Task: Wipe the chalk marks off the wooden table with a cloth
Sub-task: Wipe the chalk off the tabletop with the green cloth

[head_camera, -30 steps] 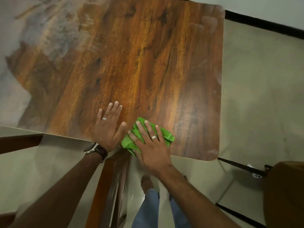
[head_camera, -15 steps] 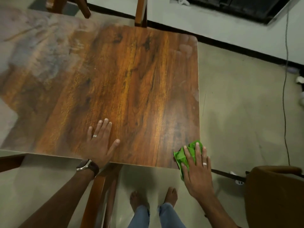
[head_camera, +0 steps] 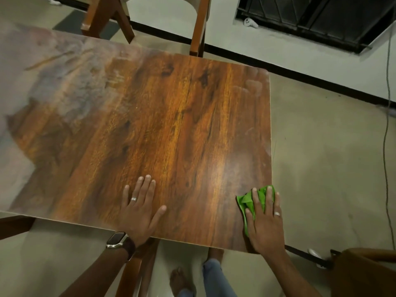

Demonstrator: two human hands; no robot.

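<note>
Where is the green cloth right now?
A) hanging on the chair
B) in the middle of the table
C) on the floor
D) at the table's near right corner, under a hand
D: the green cloth lies at the wooden table's near right corner, pressed flat under the right hand.

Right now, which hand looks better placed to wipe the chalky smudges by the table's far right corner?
Probably the right hand: it already presses the green cloth at the near right corner of the table, on the same edge as those smudges. The left hand lies flat on bare wood, holding nothing.
</note>
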